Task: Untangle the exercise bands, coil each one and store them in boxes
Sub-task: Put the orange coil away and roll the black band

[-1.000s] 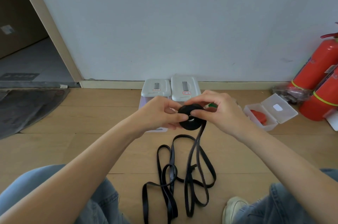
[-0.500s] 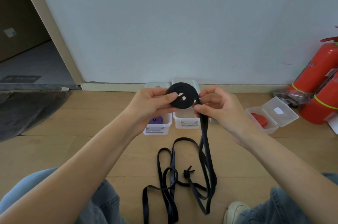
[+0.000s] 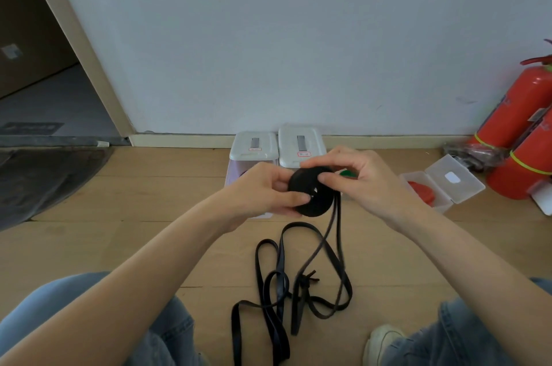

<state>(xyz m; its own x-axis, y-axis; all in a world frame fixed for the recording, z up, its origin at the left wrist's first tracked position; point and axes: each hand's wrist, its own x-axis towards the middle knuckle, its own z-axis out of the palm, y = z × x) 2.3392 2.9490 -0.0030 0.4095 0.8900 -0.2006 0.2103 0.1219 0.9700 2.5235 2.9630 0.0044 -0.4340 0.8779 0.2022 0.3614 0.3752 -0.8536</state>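
Both hands pinch the black band's coil [image 3: 310, 197] above the floor [image 3: 149, 201]: left hand [image 3: 263, 195] at its edge, right hand [image 3: 358, 180] on top. The loose tail [image 3: 298, 291] carries a knot; it could snag and spring the coil open.

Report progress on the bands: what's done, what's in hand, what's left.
Done: a red band lies coiled in the open box on the right. In hand: the left hand and right hand hold the black band's coil, partly wound. Left: the loose black length on the floor, with a knot, and boxing the coil.
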